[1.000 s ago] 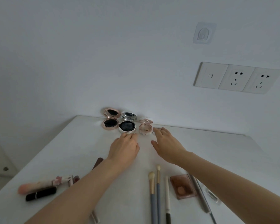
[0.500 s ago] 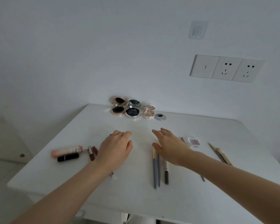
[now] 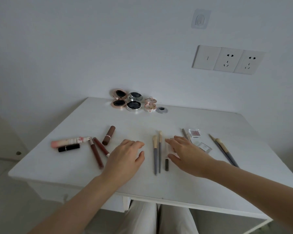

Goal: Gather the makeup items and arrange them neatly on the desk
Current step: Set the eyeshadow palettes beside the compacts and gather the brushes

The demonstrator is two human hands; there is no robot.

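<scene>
Three open compacts stand in a row at the desk's far edge: rose-gold (image 3: 119, 99), silver (image 3: 134, 102) and a small pink one (image 3: 150, 105). My left hand (image 3: 125, 156) hovers palm down over the desk's middle, empty, just right of two long brown lip pencils (image 3: 97, 152). A brown lipstick (image 3: 108, 135), a pink tube (image 3: 69, 141) and a black lipstick (image 3: 68, 147) lie further left. My right hand (image 3: 186, 153) hovers with fingers spread, holding nothing, beside two grey brushes (image 3: 156, 153) and a short pencil (image 3: 167, 163).
Right of my right hand lie small clear eyeshadow cases (image 3: 195, 133), a thin pencil (image 3: 185, 134) and two long brushes (image 3: 224, 152) on the white desk (image 3: 176, 184). A grey cable grommet (image 3: 161, 110) sits by the compacts. Wall sockets (image 3: 227, 59) are above.
Both hands drew back from the compacts at the far edge toward the desk's middle. The view pulled back, showing more of the desk and items.
</scene>
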